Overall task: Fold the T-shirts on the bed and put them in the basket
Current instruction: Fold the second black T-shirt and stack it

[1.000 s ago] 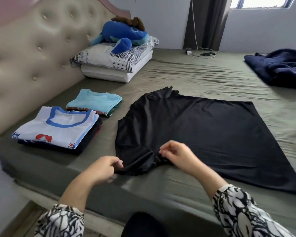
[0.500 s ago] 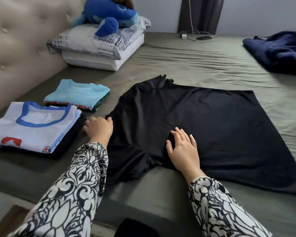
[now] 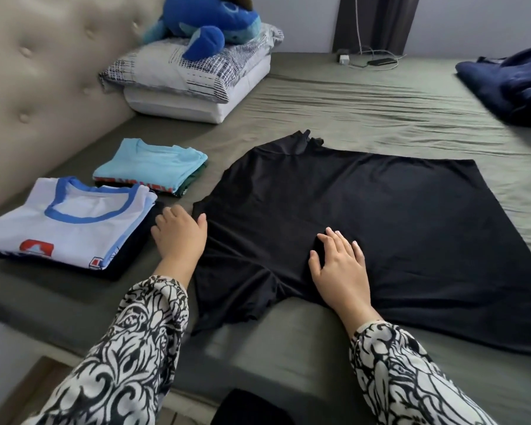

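Head view puts the black T-shirt (image 3: 365, 228) flat on the bed (image 3: 350, 111), collar end by your left hand (image 3: 180, 237), hem far off beyond your right hand (image 3: 339, 268). So its long axis runs crosswise in front of you, left to right.

Your right hand lies flat on the cloth, fingers spread and straight, pressing near the armpit; nothing is pinched. Your left hand rests at the shoulder edge, thumb touching the fabric; the fingers curl downward, and whether they grip the edge cannot be told.

The near sleeve (image 3: 236, 305) lies crumpled between your two hands, closer to your body than either palm. It probably wants folding inward first, and either hand reaches it easily.

Two folded stacks, white (image 3: 74, 222) and light blue (image 3: 151, 164), sit just beyond your left hand. No basket shows.
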